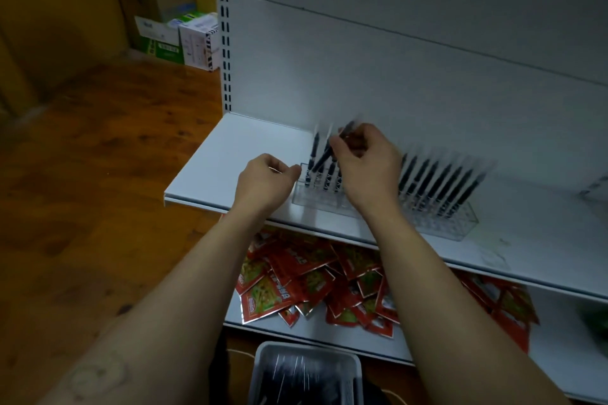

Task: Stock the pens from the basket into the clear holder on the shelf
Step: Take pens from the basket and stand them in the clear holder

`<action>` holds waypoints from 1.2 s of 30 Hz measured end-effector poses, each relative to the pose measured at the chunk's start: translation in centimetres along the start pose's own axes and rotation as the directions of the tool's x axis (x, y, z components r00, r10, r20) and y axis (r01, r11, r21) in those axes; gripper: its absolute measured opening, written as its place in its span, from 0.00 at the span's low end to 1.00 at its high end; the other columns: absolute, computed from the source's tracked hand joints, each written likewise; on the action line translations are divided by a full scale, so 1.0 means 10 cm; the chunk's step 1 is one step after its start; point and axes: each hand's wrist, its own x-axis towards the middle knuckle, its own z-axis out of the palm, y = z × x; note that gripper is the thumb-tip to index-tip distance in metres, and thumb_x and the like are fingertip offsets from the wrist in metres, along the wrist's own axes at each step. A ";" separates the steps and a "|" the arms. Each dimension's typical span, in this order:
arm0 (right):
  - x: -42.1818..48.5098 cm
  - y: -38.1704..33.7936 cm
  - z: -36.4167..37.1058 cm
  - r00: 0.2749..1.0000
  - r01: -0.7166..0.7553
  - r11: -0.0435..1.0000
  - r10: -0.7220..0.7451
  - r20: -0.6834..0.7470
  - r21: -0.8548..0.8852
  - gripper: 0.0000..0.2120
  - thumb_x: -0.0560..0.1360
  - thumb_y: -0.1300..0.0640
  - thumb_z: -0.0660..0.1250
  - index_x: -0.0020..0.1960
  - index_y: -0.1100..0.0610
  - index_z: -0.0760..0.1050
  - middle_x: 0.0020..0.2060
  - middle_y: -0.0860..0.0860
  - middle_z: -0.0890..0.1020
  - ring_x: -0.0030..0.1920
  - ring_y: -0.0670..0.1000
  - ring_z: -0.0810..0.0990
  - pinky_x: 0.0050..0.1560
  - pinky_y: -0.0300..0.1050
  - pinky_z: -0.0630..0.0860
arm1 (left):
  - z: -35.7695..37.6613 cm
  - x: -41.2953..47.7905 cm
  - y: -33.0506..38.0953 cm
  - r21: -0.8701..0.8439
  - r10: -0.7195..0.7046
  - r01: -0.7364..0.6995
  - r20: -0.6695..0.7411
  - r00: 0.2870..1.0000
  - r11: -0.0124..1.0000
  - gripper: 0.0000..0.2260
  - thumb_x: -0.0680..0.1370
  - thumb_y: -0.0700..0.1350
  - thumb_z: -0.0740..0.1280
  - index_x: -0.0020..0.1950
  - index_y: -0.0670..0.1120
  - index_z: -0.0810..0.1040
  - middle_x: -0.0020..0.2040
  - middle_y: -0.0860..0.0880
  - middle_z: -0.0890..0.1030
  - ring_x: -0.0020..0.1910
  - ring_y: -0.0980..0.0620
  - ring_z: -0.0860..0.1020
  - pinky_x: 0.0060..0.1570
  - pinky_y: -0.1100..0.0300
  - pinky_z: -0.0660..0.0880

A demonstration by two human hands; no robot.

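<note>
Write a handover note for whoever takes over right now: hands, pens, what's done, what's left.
Right hand pinches a pen, tip down over the holder's left end.
Left hand is curled beside that end; contact unclear.
Done: pens stand at both ends of the holder.
Left: seat this pen, then stock the pens lying in the basket below.

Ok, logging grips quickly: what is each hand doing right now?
Left hand: fingers curled beside the clear holder; hold cannot be told.
Right hand: pinches a pen.
</note>
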 end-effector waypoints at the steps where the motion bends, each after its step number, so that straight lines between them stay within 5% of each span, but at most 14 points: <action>1: 0.04 0.01 0.03 1.000 0.011 1.000 -0.011 0.007 -0.022 0.07 0.76 0.54 0.69 0.44 0.58 0.76 0.34 0.43 0.78 0.35 0.41 0.76 0.37 0.31 0.71 | 0.01 0.05 -0.01 -0.008 -0.012 0.012 0.008 1.000 1.000 0.12 0.75 0.51 0.70 0.47 0.42 0.77 0.41 0.49 0.78 0.42 0.49 0.76 0.39 0.58 0.70; 8: 0.13 0.10 0.21 0.975 0.051 0.953 0.017 0.220 -0.300 0.06 0.76 0.53 0.69 0.45 0.56 0.78 0.39 0.49 0.79 0.40 0.50 0.78 0.41 0.40 0.71 | 0.02 0.26 -0.06 0.040 -0.075 0.071 0.113 0.991 0.997 0.13 0.73 0.48 0.73 0.47 0.39 0.79 0.45 0.42 0.83 0.41 0.48 0.78 0.35 0.61 0.68; 17: 0.16 0.05 0.27 0.971 0.016 0.900 0.090 0.223 -0.436 0.10 0.75 0.51 0.70 0.51 0.56 0.82 0.47 0.52 0.84 0.47 0.52 0.81 0.47 0.44 0.77 | 0.01 0.23 -0.05 0.037 -0.049 0.046 0.095 0.994 0.998 0.14 0.72 0.48 0.74 0.48 0.38 0.80 0.44 0.43 0.83 0.44 0.47 0.80 0.44 0.57 0.74; 22: 0.03 0.08 0.27 0.970 -0.058 0.931 0.138 0.200 -0.360 0.15 0.74 0.50 0.71 0.57 0.57 0.81 0.51 0.52 0.84 0.51 0.51 0.82 0.54 0.48 0.78 | 0.01 0.18 -0.07 0.078 -0.013 0.010 0.043 0.999 0.997 0.14 0.72 0.49 0.74 0.47 0.39 0.79 0.41 0.45 0.81 0.43 0.47 0.78 0.46 0.54 0.75; 25: -0.08 0.09 0.21 0.974 -0.132 0.956 0.174 0.144 -0.263 0.17 0.74 0.51 0.72 0.59 0.58 0.81 0.52 0.51 0.84 0.49 0.47 0.80 0.53 0.39 0.75 | -0.04 0.10 -0.09 0.178 0.035 -0.045 0.054 0.998 0.983 0.12 0.72 0.50 0.74 0.45 0.44 0.77 0.39 0.49 0.79 0.41 0.50 0.76 0.44 0.56 0.74; 31: -0.45 0.18 -0.06 0.970 -0.199 0.968 0.217 0.107 -0.155 0.07 0.75 0.56 0.70 0.47 0.58 0.84 0.41 0.50 0.85 0.40 0.45 0.81 0.44 0.40 0.77 | -0.15 -0.27 -0.14 0.267 0.126 -0.158 0.134 0.983 0.951 0.09 0.72 0.50 0.74 0.47 0.49 0.77 0.40 0.52 0.78 0.38 0.55 0.76 0.34 0.61 0.70; 36: -0.98 0.53 -0.30 0.920 -0.328 0.930 0.354 0.165 -0.165 0.04 0.73 0.57 0.71 0.45 0.56 0.84 0.37 0.48 0.84 0.38 0.42 0.81 0.40 0.32 0.73 | 0.01 -0.67 -0.30 0.275 0.129 -0.189 0.222 0.966 0.943 0.08 0.72 0.48 0.74 0.46 0.49 0.78 0.41 0.53 0.80 0.40 0.54 0.79 0.39 0.58 0.76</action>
